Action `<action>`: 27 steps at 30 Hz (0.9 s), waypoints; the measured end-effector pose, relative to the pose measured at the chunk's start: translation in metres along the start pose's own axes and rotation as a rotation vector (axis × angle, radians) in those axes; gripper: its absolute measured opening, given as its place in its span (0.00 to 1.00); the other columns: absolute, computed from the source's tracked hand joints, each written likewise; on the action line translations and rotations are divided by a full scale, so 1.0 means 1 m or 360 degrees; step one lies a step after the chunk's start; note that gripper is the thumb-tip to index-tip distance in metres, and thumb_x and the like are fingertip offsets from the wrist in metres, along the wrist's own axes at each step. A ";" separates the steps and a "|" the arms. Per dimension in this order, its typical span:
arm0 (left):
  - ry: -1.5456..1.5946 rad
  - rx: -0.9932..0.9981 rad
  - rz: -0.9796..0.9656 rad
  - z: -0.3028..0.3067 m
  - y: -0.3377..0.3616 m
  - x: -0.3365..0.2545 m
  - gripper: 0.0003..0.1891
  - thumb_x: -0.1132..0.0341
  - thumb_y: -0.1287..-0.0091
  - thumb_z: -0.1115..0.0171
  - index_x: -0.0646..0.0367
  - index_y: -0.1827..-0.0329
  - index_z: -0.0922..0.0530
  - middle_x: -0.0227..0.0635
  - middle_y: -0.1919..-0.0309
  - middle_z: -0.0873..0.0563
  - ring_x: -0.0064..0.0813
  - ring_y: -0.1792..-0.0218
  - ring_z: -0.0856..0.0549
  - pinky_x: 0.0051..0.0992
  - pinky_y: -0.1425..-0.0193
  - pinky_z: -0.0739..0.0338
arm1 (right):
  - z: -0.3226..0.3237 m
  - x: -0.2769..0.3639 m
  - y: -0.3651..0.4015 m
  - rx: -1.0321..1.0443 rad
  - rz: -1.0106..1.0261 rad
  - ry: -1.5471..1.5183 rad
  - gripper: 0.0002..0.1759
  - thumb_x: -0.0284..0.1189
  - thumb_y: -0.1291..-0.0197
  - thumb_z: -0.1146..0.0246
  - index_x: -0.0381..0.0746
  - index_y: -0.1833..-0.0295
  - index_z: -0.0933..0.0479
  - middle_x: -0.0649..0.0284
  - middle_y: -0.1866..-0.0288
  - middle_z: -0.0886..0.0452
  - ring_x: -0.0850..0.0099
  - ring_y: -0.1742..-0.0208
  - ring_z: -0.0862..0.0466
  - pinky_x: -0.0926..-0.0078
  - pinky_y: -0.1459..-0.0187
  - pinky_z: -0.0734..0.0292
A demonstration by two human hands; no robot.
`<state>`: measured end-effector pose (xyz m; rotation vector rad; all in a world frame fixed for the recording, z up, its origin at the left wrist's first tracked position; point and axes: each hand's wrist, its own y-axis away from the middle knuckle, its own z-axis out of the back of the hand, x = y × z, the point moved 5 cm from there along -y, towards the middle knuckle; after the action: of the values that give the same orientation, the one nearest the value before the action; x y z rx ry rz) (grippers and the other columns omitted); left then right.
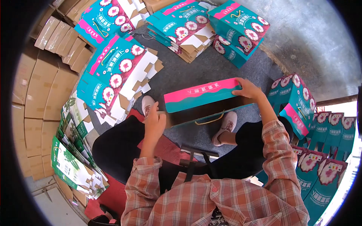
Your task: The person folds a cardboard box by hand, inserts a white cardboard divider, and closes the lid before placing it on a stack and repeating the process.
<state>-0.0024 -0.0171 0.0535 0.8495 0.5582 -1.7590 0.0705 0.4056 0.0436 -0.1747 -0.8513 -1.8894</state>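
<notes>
A teal and pink cardboard gift box (203,95) stands between my knees, its long top side open to a dark brown inside. A yellow rope handle (209,119) hangs on its near side. My left hand (154,122) is closed at the left end of the box, on a small end flap, with the forefinger pointing up. At the opposite end, my right hand (248,91) grips the corner, thumb on the pink-edged lid panel and fingers over the far side. The bottom of the box is hidden from view.
Flat stacks of teal box blanks (117,71) lie ahead and to the left, with green and white blanks (71,158) nearer. Brown cartons (39,90) are piled along the left. Folded teal boxes (313,169) stand in rows at right; another box (239,34) stands ahead.
</notes>
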 end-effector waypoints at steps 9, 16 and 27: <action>0.0153 0.0449 -0.0075 -0.018 -0.005 -0.017 0.20 0.61 0.35 0.45 0.63 0.43 0.25 0.49 0.49 0.21 0.42 0.43 0.23 0.34 0.37 0.33 | -0.013 0.051 -0.007 -0.0107 0.0291 0.0941 0.54 0.41 0.63 0.22 0.44 0.28 0.41 0.56 0.34 0.32 0.55 0.41 0.23 0.58 0.46 0.23; -0.0306 0.0311 -0.0549 -0.049 -0.013 0.007 0.33 0.53 0.35 0.40 0.65 0.32 0.34 0.57 0.34 0.33 0.52 0.37 0.29 0.38 0.32 0.37 | -0.027 0.054 -0.010 -0.0096 0.0273 0.1022 0.52 0.40 0.63 0.21 0.43 0.31 0.41 0.58 0.39 0.29 0.58 0.46 0.20 0.61 0.51 0.20; 0.0040 0.0529 -0.0049 -0.078 -0.025 0.056 0.59 0.48 0.47 0.28 0.72 0.27 0.59 0.65 0.43 0.26 0.55 0.41 0.23 0.36 0.40 0.27 | 0.056 0.000 0.014 0.0020 -0.0386 0.0658 0.46 0.67 0.40 0.53 0.34 0.42 0.25 0.46 0.38 0.25 0.51 0.46 0.19 0.55 0.51 0.23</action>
<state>-0.0152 0.0131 -0.0403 1.0977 0.2989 -1.9015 0.0681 0.4372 0.0916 0.3322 -0.6192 -2.0444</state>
